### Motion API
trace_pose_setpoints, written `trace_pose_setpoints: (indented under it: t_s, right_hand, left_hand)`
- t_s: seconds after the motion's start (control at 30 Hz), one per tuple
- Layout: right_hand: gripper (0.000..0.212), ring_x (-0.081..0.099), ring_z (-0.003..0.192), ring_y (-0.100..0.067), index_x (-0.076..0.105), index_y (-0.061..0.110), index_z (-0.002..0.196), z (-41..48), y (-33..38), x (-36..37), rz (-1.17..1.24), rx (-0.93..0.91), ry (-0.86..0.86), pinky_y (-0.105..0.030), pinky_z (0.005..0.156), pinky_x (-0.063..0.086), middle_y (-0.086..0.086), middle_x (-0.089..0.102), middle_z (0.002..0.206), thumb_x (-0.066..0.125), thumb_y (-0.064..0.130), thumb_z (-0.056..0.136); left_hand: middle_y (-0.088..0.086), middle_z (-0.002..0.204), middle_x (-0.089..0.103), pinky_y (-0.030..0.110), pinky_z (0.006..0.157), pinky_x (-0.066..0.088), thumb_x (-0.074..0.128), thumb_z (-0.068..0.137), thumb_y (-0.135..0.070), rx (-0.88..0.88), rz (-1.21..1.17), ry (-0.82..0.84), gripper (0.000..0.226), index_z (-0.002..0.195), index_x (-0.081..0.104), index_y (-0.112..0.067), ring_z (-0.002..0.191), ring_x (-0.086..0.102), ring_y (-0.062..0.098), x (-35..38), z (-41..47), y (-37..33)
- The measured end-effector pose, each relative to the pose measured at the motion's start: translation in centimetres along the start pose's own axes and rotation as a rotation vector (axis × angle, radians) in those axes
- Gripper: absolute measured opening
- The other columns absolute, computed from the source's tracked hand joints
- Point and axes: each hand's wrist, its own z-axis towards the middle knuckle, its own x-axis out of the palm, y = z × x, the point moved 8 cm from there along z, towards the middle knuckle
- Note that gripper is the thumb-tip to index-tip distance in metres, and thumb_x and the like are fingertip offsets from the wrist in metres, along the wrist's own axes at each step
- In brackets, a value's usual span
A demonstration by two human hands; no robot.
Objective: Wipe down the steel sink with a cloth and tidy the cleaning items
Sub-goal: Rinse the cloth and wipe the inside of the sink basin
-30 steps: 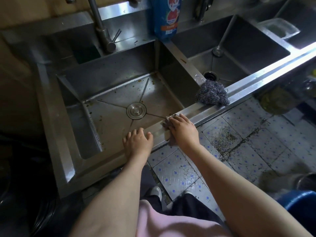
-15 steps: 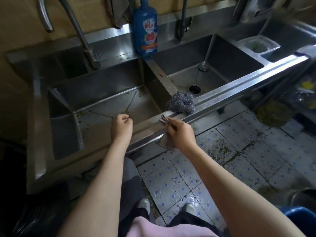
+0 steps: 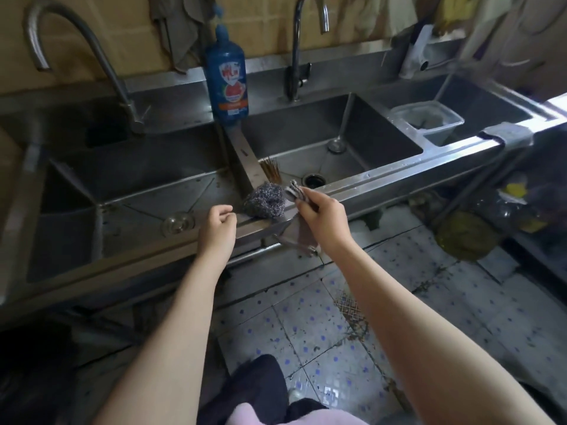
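Currently: right hand (image 3: 322,219) pinches a thin grey cloth (image 3: 294,191). Its bunched end sits above the fingers and its tail hangs limp below the hand, in front of the brushed-steel sink's front rim (image 3: 383,176). Judged light, soft, likely damp; regrip mid-fold to spread it flat. Left hand (image 3: 216,223) has curled fingers and holds nothing. Between the hands, on the rim: coarse grey steel-wool scourer ball (image 3: 265,200), judged springy and snag-prone.

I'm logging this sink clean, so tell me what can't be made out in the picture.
Head view, blue bottle: label too blurred to read.
Head view, cloth: middle hidden inside the right hand.
Head view, plastic container: contents unclear through cloudy walls.
Head view, brush: lower end hidden behind the steel scrubber.
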Motion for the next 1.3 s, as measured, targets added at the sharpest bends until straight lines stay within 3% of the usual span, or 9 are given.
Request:
trace_pose_setpoints:
  t_s: [0.2,0.5,0.67,0.87,0.97,1.07,1.17,1.3]
  right_hand:
    - [0.03,0.061,0.097,-0.018,0.063,0.021,0.119,3.6,-0.1,1.0,-0.021,-0.024,0.054,-0.03,0.083,0.048,0.0,0.069,0.108,0.059,0.021,0.089]
    - [0.029,0.061,0.091,-0.016,0.064,0.017,0.117,12.8,0.4,4.2,-0.109,-0.103,0.169,-0.031,0.08,0.05,0.0,0.069,0.105,0.057,0.022,0.09]
    - [0.028,0.061,0.09,-0.013,0.064,0.016,0.117,17.3,0.8,5.9,-0.119,-0.117,0.198,-0.03,0.078,0.05,0.002,0.069,0.104,0.057,0.024,0.091]
    - [0.03,0.061,0.09,-0.017,0.062,0.022,0.121,20.8,1.0,7.9,-0.117,-0.123,0.282,-0.029,0.072,0.048,0.001,0.068,0.104,0.056,0.025,0.092]
    - [0.035,0.062,0.094,-0.019,0.057,0.018,0.127,21.9,1.1,9.2,-0.153,-0.134,0.358,-0.036,0.08,0.053,-0.003,0.067,0.112,0.055,0.024,0.092]
    - [0.038,0.062,0.089,-0.02,0.054,0.017,0.13,23.0,0.4,10.8,-0.204,-0.109,0.451,-0.037,0.078,0.054,-0.006,0.067,0.109,0.055,0.025,0.093]
    - [0.037,0.057,0.079,-0.015,0.055,0.017,0.128,23.9,-0.7,12.7,-0.247,-0.09,0.53,-0.027,0.066,0.048,-0.006,0.066,0.104,0.054,0.026,0.093]
    - [0.034,0.05,0.078,-0.012,0.057,0.017,0.126,24.7,-1.5,14.7,-0.291,-0.17,0.563,-0.023,0.067,0.039,-0.005,0.066,0.107,0.053,0.026,0.094]
  left_hand:
    - [-0.007,0.1,0.055,0.021,0.059,0.034,0.045,0.092,-0.027,0.013,0.043,-0.054,0.012,0.101,0.052,-0.03,0.078,0.05,0.001,0.2,2.2,-0.8]
    - [-0.009,0.102,0.058,0.026,0.076,0.04,0.045,0.094,-0.028,0.054,-0.024,-0.152,0.009,0.097,0.053,-0.03,0.092,0.052,0.011,1.9,9.3,-1.1]
    - [-0.004,0.107,0.059,0.015,0.068,0.034,0.042,0.095,-0.023,0.032,-0.076,-0.133,0.013,0.1,0.053,-0.025,0.094,0.052,0.008,3.2,12.8,-1.1]
    - [-0.002,0.11,0.059,0.026,0.082,0.039,0.042,0.094,-0.014,-0.047,-0.061,-0.118,0.016,0.099,0.055,-0.021,0.1,0.053,0.013,4.1,14.8,-0.8]
    - [-0.005,0.108,0.058,0.022,0.077,0.038,0.042,0.094,-0.015,-0.044,-0.05,-0.076,0.016,0.1,0.055,-0.023,0.098,0.053,0.01,5.4,14.6,-0.5]
    - [-0.006,0.103,0.057,0.016,0.073,0.037,0.043,0.095,-0.016,0.004,-0.008,-0.055,0.015,0.101,0.056,-0.018,0.094,0.052,0.007,6.9,14.1,-0.3]
    - [-0.002,0.105,0.057,0.021,0.081,0.037,0.042,0.096,-0.017,-0.031,-0.004,-0.069,0.019,0.107,0.057,-0.013,0.097,0.051,0.009,7.7,13.9,0.2]
    - [-0.002,0.104,0.059,0.022,0.08,0.039,0.04,0.097,-0.023,-0.06,0.064,-0.071,0.021,0.107,0.058,-0.015,0.094,0.052,0.009,8.2,13.8,0.7]
